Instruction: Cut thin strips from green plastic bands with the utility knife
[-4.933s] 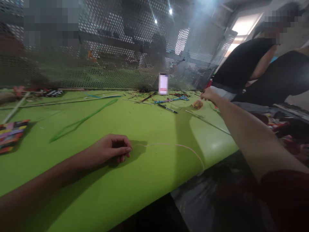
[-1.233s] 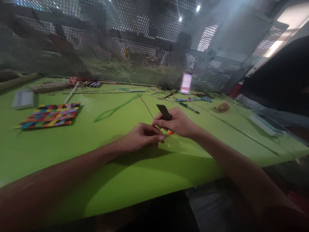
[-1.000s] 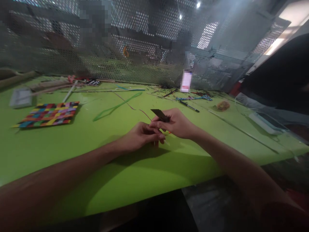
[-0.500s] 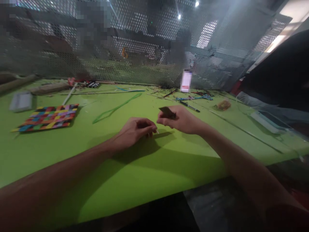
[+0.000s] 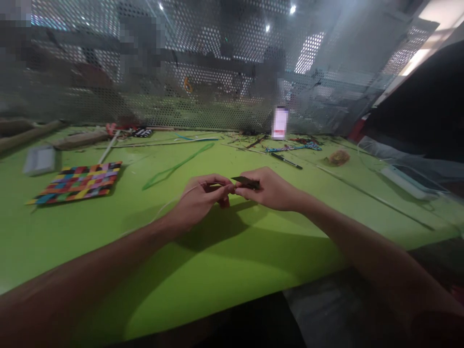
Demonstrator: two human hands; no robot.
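My left hand (image 5: pixel 201 199) pinches a thin pale strand (image 5: pixel 164 207) between thumb and fingers. The strand runs back over the hand and trails toward the forearm. My right hand (image 5: pixel 273 189) is closed around a flat dark blade (image 5: pixel 243 181), its pointed end jutting left toward the left fingertips. Both sets of fingertips meet, or nearly so, above the green tabletop (image 5: pixel 217 280). Whether the right thumb also grips the strand's end is too small to tell.
A colourful woven mat (image 5: pixel 83 182) lies at left, beside a clear box (image 5: pixel 39 160). Beyond my hands are a green loop (image 5: pixel 177 166), a black pen (image 5: pixel 286 161) and a lit phone (image 5: pixel 280 123). At right lie a long thin stick (image 5: pixel 373 195) and a pale device (image 5: pixel 411 181).
My right hand has come down and left, bringing the blade to the left fingertips. The pale strand now shows trailing over my left hand. The view has shifted slightly.
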